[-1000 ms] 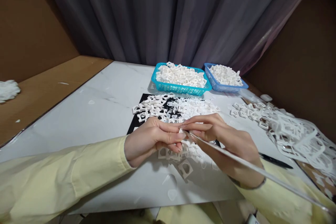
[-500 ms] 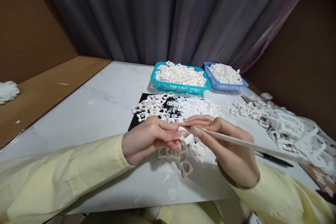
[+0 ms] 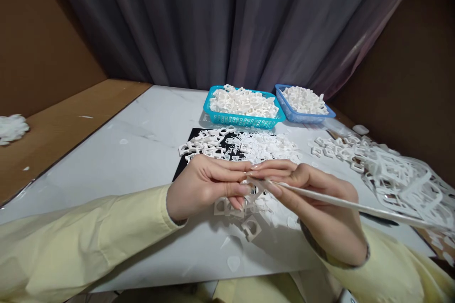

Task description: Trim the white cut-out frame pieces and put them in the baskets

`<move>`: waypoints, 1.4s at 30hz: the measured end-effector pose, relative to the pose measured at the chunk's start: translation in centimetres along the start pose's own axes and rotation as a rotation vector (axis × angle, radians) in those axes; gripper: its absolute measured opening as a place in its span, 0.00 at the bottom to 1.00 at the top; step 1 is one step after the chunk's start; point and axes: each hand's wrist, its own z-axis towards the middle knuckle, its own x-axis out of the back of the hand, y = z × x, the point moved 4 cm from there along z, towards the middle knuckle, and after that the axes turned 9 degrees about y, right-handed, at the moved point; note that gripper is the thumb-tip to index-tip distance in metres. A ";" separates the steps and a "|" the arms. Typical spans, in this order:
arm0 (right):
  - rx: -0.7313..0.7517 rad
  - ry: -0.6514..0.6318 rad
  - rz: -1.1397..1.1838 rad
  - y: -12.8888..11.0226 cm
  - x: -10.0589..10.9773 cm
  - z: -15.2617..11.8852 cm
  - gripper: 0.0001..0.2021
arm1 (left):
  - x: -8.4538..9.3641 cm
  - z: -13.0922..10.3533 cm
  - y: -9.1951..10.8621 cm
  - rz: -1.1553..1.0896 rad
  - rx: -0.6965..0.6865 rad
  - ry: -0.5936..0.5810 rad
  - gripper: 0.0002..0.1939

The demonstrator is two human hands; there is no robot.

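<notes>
My left hand (image 3: 206, 184) is closed, pinching a small white plastic part (image 3: 255, 190) between thumb and fingers above the table. My right hand (image 3: 320, 203) is closed around a long, thin white tool (image 3: 355, 205) whose far end runs off to the right. The tool's narrow tip meets the part, between the fingertips of both hands. Fingers cover much of the part, and I cannot tell the tool's exact kind. Below the hands lie several loose white plastic parts (image 3: 251, 228) with round openings.
Behind the hands, a black mat (image 3: 182, 165) carries white parts and scraps. A teal basket (image 3: 245, 121) and a blue basket (image 3: 309, 117), both full of white pieces, stand farther back. White frames and strips (image 3: 401, 180) are heaped at right, near a dark slender object (image 3: 380, 219).
My right hand has shifted slightly right with the tool. The white part has turned between my left fingers and now shows less of itself.
</notes>
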 end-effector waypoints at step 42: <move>0.573 0.036 -0.502 -1.3 -1.3 -1.0 0.10 | 0.0 -0.9 0.6 0.233 -0.538 0.196 0.09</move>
